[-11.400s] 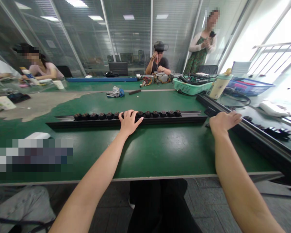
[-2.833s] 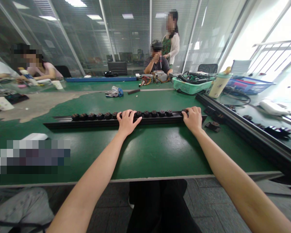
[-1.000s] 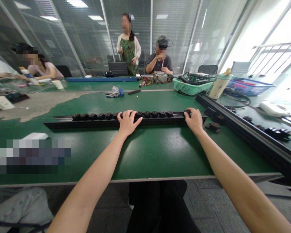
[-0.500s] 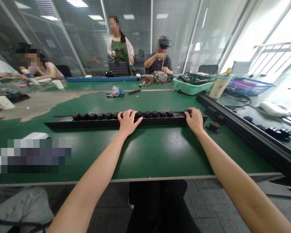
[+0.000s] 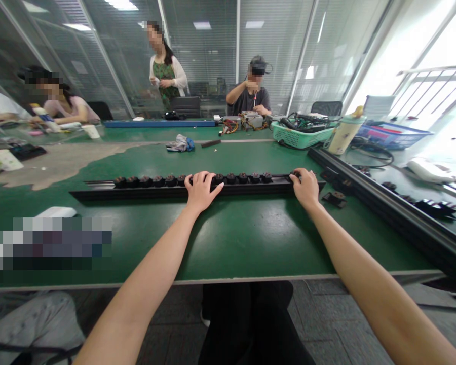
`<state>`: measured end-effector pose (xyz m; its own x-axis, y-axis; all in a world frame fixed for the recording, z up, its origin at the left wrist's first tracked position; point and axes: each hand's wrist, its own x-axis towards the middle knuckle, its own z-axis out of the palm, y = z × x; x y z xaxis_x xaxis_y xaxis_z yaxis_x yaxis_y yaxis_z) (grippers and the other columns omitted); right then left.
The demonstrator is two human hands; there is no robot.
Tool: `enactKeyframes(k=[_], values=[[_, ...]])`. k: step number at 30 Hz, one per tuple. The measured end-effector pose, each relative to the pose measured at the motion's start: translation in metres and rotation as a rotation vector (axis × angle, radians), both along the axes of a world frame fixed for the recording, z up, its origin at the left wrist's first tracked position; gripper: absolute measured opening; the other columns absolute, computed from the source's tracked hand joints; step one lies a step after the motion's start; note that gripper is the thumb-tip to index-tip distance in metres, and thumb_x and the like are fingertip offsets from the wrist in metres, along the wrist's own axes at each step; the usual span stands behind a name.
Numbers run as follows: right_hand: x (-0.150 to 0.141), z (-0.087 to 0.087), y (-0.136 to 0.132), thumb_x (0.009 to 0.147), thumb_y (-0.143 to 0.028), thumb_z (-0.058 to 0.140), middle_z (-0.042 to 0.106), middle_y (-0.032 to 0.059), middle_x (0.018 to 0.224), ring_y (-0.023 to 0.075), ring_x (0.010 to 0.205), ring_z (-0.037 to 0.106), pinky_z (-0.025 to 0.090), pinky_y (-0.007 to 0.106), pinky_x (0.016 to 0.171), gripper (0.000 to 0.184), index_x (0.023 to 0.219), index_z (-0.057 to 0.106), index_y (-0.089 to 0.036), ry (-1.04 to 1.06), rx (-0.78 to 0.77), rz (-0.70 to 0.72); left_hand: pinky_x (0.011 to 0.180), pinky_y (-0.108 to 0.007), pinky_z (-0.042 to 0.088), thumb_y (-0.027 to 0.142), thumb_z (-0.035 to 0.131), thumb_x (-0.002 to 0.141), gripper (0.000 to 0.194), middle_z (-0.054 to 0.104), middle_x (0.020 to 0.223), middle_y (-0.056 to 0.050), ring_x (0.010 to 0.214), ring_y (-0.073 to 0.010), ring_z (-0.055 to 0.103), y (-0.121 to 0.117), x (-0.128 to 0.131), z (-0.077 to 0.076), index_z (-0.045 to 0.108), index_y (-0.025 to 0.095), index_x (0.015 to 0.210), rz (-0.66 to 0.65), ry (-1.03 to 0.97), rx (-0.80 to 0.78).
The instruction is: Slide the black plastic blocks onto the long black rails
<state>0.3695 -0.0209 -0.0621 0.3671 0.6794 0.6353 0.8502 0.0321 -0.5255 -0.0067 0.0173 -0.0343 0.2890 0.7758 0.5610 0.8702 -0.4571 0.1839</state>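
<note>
A long black metal rail (image 5: 155, 193) lies across the green table, bearing a row of small black round socket-like pieces (image 5: 170, 180). My left hand (image 5: 200, 190) rests over the middle of the rail, fingers curled over the pieces and thumb angled out along the front; it steadies the rail. At the rail's right end, apart from the row, my right hand (image 5: 306, 186) closes its fingers on one black socket-like piece (image 5: 295, 175), mostly hidden. Loose black pieces (image 5: 335, 199) lie just right of that hand.
A second black rail (image 5: 387, 218) runs along the right. Beyond stand a green basket (image 5: 302, 138) of cables, a yellow bottle (image 5: 345, 134) and a blue basket (image 5: 397, 134). A grey cloth (image 5: 180, 144) lies ahead. Several people are across the table.
Both hands and the rail look nearly the same, the right hand shifting very slightly. The standing person in the background has moved to the left.
</note>
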Motion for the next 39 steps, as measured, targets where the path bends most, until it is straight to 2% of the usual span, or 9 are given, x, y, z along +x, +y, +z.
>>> enactKeyframes(k=[8, 19, 29, 39], values=[[0.0014, 0.0011, -0.001, 0.091, -0.029, 0.056, 0.074, 0.012, 0.105, 0.0301, 0.107, 0.062, 0.035, 0.056, 0.119, 0.018, 0.102, 0.068, -0.022, 0.012, 0.011, -0.026, 0.124, -0.057, 0.018, 0.056, 0.048, 0.102, 0.044, 0.061, 0.14, -0.011, 0.137, -0.0326, 0.047, -0.0001, -0.0003, -0.0001, 0.065, 0.029, 0.133, 0.008, 0.008, -0.006], [0.0033, 0.0025, -0.0024, 0.09, -0.03, 0.055, 0.073, 0.011, 0.101, 0.0304, 0.105, 0.061, 0.036, 0.058, 0.117, 0.018, 0.101, 0.068, -0.023, 0.023, 0.007, -0.048, 0.124, -0.057, 0.018, 0.056, 0.049, 0.102, 0.046, 0.063, 0.138, -0.013, 0.136, -0.0317, 0.049, -0.0004, 0.0, -0.0003, 0.066, 0.026, 0.132, -0.003, -0.01, 0.011], [-0.0007, 0.0086, -0.0064, 0.089, -0.028, 0.054, 0.073, 0.0142, 0.103, 0.0325, 0.108, 0.058, 0.04, 0.057, 0.111, 0.019, 0.1, 0.068, -0.021, 0.03, -0.026, -0.044, 0.124, -0.056, 0.018, 0.057, 0.048, 0.102, 0.046, 0.062, 0.139, -0.012, 0.137, -0.0313, 0.049, 0.0001, -0.0004, -0.0005, 0.065, 0.027, 0.133, -0.007, -0.007, 0.004], [-0.0014, 0.0079, -0.0065, 0.09, -0.029, 0.052, 0.072, 0.0126, 0.097, 0.0318, 0.104, 0.058, 0.041, 0.06, 0.112, 0.019, 0.095, 0.069, -0.022, 0.0, -0.005, -0.051, 0.124, -0.056, 0.018, 0.057, 0.047, 0.102, 0.045, 0.061, 0.141, -0.012, 0.137, -0.032, 0.048, -0.0012, -0.0003, 0.0006, 0.065, 0.03, 0.133, 0.01, 0.004, -0.014]])
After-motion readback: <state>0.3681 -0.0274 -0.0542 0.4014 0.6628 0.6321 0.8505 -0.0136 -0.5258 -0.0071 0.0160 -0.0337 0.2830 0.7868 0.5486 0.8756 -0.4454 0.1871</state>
